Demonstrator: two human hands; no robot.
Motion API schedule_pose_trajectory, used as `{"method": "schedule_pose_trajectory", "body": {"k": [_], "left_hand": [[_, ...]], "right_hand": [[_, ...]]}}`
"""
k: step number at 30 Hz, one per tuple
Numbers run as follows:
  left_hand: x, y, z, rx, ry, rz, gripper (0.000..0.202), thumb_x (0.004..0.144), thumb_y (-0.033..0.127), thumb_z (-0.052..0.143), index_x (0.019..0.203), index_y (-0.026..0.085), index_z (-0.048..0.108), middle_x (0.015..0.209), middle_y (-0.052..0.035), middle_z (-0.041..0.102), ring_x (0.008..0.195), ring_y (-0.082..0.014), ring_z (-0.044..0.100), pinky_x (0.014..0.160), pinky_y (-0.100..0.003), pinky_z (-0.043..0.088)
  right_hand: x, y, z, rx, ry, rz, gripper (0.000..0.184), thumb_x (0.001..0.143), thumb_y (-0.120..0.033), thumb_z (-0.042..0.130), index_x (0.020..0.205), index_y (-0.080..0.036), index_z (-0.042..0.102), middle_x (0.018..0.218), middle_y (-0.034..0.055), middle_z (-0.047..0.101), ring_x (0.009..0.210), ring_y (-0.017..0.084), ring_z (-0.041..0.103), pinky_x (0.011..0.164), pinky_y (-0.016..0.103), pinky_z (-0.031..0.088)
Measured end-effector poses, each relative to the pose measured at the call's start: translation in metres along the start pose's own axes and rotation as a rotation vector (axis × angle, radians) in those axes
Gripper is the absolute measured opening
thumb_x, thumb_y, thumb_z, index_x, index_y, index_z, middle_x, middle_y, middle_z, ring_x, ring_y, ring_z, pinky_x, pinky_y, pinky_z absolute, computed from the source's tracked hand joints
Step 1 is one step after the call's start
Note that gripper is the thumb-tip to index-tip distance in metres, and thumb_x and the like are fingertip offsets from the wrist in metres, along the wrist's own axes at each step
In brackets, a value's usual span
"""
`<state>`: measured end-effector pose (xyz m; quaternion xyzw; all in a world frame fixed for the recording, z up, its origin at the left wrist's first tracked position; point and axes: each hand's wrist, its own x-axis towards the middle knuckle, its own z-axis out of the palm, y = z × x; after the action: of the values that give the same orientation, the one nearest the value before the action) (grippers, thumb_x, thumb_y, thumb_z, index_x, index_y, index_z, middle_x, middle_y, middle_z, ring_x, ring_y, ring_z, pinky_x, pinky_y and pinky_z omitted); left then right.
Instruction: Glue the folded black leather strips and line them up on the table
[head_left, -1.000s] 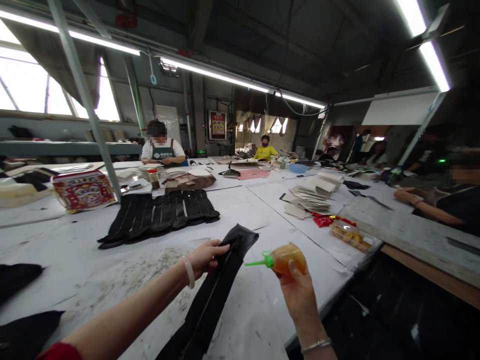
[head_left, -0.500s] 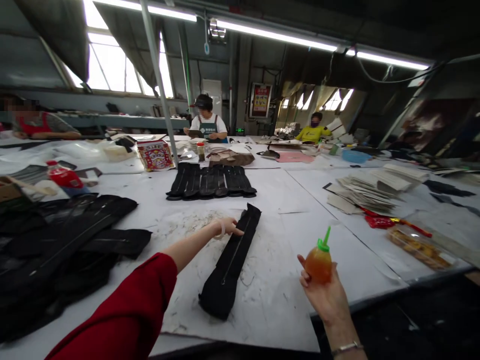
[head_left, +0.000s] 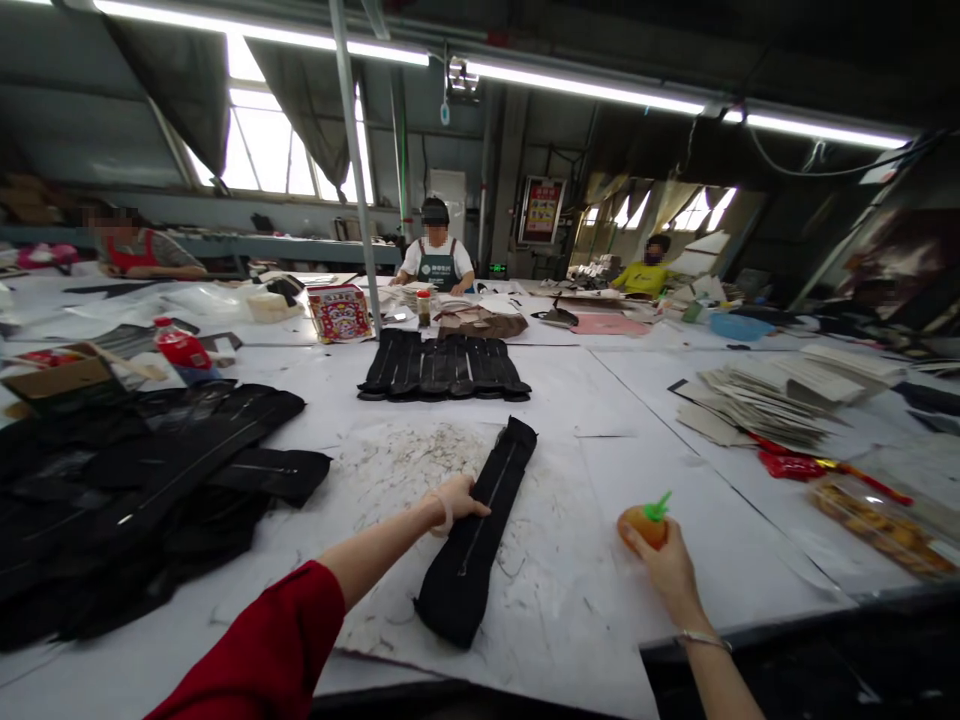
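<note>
A long black zippered strip (head_left: 480,535) lies flat on the white table (head_left: 622,590) in front of me. My left hand (head_left: 455,499), in a red sleeve with a pale bracelet, rests on the strip's left edge, fingers pressed onto it. My right hand (head_left: 664,560) is wrapped round a small orange squeeze bottle (head_left: 643,522) with a green nozzle, held low just above the table, to the right of the strip.
A row of black strips (head_left: 442,365) lies further back. A heap of black pieces (head_left: 150,480) covers the left side. Stacked beige card pieces (head_left: 757,405), red wrappers (head_left: 795,465) and a snack tray (head_left: 877,515) sit at right. Several people sit at the far tables.
The strip was laid flat on the table and my left hand slid down along its edge. My right hand lowered the bottle towards the table, tipping it from upright.
</note>
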<state>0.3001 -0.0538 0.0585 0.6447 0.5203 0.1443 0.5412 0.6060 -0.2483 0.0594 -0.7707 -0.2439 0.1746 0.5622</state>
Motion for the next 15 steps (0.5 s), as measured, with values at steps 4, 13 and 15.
{"method": "schedule_pose_trajectory", "body": {"k": [4, 13, 15], "left_hand": [[-0.016, -0.005, 0.007, -0.293, -0.123, 0.029, 0.043, 0.054, 0.034, 0.083, 0.085, 0.017, 0.058, 0.081, -0.0061, 0.071, 0.08, -0.0266, 0.068, 0.069, -0.037, 0.055], [-0.039, -0.017, 0.016, -0.67, -0.194, 0.034, 0.054, 0.052, 0.03, 0.087, 0.096, 0.015, 0.061, 0.088, -0.0085, 0.073, 0.076, -0.0227, 0.069, 0.07, -0.035, 0.057], [-0.038, -0.018, 0.017, -0.667, -0.176, 0.025, 0.054, 0.052, 0.031, 0.087, 0.096, 0.016, 0.06, 0.086, -0.0078, 0.073, 0.075, -0.0226, 0.069, 0.068, -0.034, 0.057]], "right_hand": [[0.0, 0.004, -0.013, -0.209, 0.0, -0.046, 0.072, 0.047, -0.055, 0.074, 0.105, -0.016, 0.057, 0.093, 0.0122, 0.066, 0.1, 0.04, 0.058, 0.093, 0.054, 0.041], [-0.098, 0.01, 0.009, -0.903, -0.195, -0.277, 0.049, 0.082, -0.037, 0.053, 0.125, -0.015, 0.047, 0.116, 0.0151, 0.061, 0.105, 0.029, 0.061, 0.086, 0.037, 0.047], [-0.101, 0.0, 0.019, -0.906, -0.234, -0.212, 0.048, 0.082, -0.03, 0.054, 0.127, -0.014, 0.046, 0.115, 0.0143, 0.06, 0.105, 0.026, 0.062, 0.086, 0.032, 0.047]]}}
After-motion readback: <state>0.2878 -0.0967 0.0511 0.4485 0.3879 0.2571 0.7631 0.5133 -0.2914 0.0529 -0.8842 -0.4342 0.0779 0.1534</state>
